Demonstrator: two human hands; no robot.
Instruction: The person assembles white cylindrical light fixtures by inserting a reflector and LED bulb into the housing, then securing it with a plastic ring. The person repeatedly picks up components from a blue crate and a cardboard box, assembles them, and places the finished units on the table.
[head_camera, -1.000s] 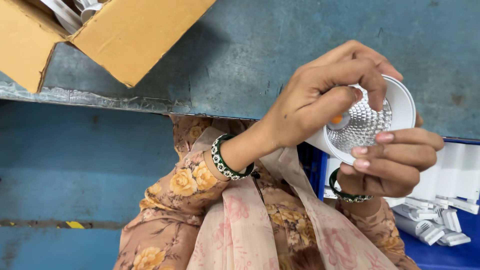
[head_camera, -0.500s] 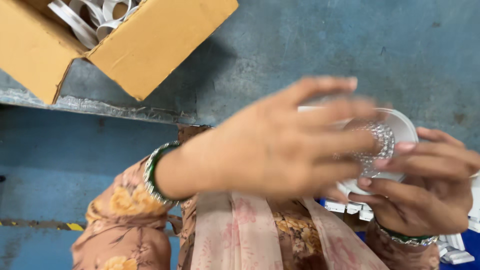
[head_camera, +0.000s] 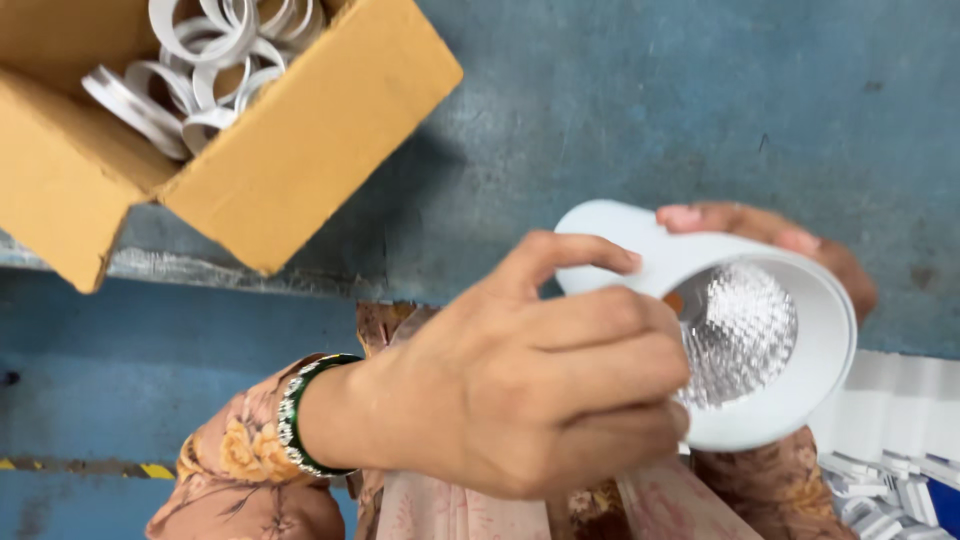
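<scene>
- I count one white lamp (head_camera: 760, 340), its faceted silver reflector (head_camera: 740, 335) facing me, held over the lap just off the blue desk (head_camera: 640, 120).
- One cardboard box (head_camera: 290, 150) sits on the desk's edge; I see about ten white rings (head_camera: 200, 60) in it.
- My left hand (head_camera: 530, 390) covers the lamp's near side, fingers (head_camera: 600, 325) curled against its rim.
- My right hand (head_camera: 790, 250) is behind the lamp, fingertips on its back.

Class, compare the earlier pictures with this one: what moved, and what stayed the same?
The left hand came off the lamp's reflector face and now grips its side. The box of rings shows more. The right hand keeps holding the lamp from behind.
</scene>
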